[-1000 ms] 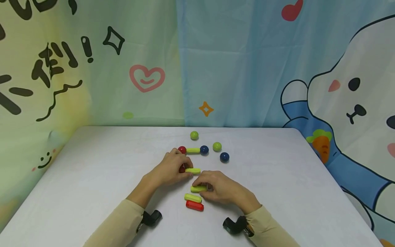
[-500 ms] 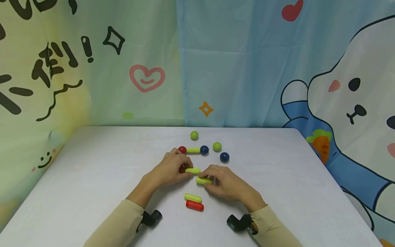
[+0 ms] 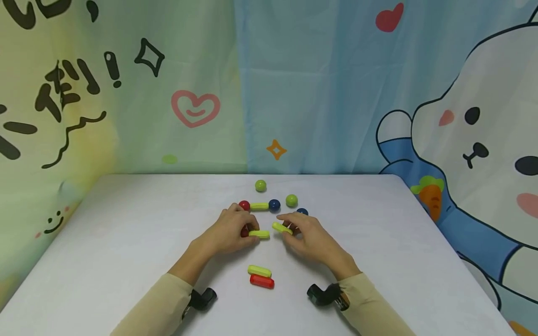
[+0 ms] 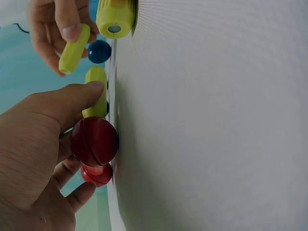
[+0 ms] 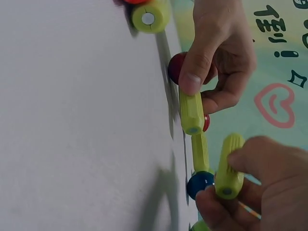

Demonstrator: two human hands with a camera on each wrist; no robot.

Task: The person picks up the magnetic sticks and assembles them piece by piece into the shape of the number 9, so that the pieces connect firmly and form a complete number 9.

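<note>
My left hand (image 3: 227, 232) pinches a yellow-green magnetic rod (image 3: 259, 234) between thumb and fingers. A dark red ball (image 4: 94, 141) sits at that rod's left end, partly covered by the fingers in the head view. To the right, my right hand (image 3: 310, 234) holds another yellow-green rod (image 3: 280, 227) by thumb and fingertips. This second rod is tilted, raised above the table, and a small gap separates it from the first. Just behind the hands lie a red ball (image 3: 244, 205), a yellow-green rod (image 3: 259, 206) and a blue ball (image 3: 274, 205), joined in a line.
Two green balls (image 3: 260, 185) lie toward the table's far edge. Another blue ball (image 3: 302, 212) is partly hidden behind my right hand. Nearer me, a yellow-green rod (image 3: 259, 270) and a red rod (image 3: 262, 281) lie side by side on the white table (image 3: 126, 242).
My right hand has carried its rod away from the front pair, farther back and right, and tilted it. The left hand keeps its grip. The head view has shifted slightly.
</note>
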